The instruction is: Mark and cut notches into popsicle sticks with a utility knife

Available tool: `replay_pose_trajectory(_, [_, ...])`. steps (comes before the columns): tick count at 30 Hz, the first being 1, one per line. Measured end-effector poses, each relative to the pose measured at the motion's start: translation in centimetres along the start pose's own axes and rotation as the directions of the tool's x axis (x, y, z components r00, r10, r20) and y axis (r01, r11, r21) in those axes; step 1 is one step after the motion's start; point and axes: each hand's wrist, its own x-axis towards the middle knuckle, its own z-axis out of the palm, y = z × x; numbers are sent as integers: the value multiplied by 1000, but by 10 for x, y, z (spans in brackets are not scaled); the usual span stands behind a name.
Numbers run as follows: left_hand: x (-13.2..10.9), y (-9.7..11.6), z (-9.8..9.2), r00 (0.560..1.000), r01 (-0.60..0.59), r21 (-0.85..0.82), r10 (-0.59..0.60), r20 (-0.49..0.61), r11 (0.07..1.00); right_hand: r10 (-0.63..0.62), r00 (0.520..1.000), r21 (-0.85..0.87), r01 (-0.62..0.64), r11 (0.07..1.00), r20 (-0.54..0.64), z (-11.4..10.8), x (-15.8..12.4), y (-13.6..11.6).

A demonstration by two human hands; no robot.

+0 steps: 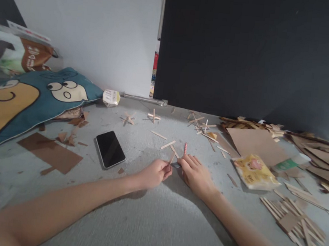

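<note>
My left hand (158,173) is closed in a pinch on a thin wooden craft stick (173,157), which points up from the fingertips. Close beside it on the right, my right hand (196,175) is curled, palm down, over a flat grey blade-like piece (175,165) that pokes out towards the left fingertips. A narrow red-and-white striped piece (185,148) shows just beyond the right knuckles; whether it belongs to the grey piece is hidden. Loose craft sticks (167,144) lie just past both hands.
A phone (110,149) lies left, near brown cardboard (51,152) and a blue cushion (77,86). Crossed-stick pieces (154,116) stand at the back. On the right are a yellow packet (255,171), a green-and-white tube (291,163) and a pile of craft sticks (295,223).
</note>
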Motion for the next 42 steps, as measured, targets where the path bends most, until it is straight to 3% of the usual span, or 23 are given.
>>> replay_pose_trajectory(4, [2, 0, 2, 999, 32, -32, -32, -21, 999, 9, 1000, -22, -8, 1000, 29, -4, 3, -6])
replay_pose_trajectory(11, [-6, 1, -4, 998, -60, -49, 62, 28, 997, 1, 1000, -21, -1, 1000, 20, -1, -3, 2])
replay_pose_trajectory(21, [4, -9, 6, 999, 8, -177, -17, -49, 984, -3, 1000, -23, 3, 1000, 7, -1, -2, -4])
replay_pose_trajectory(29, [2, -3, 5, 995, 56, -205, -72, -72, 977, 53, 998, -82, -49, 995, 44, -4, 1, -10])
replay_pose_trajectory(33, [1, -4, 1, 999, 3, -113, -9, -50, 994, 79, 996, -141, -73, 987, 42, -3, 0, -11])
replay_pose_trajectory(42, [-1, -3, 2, 998, -60, -280, 66, 13, 958, 138, 990, -240, -133, 962, 4, 2, 4, -18])
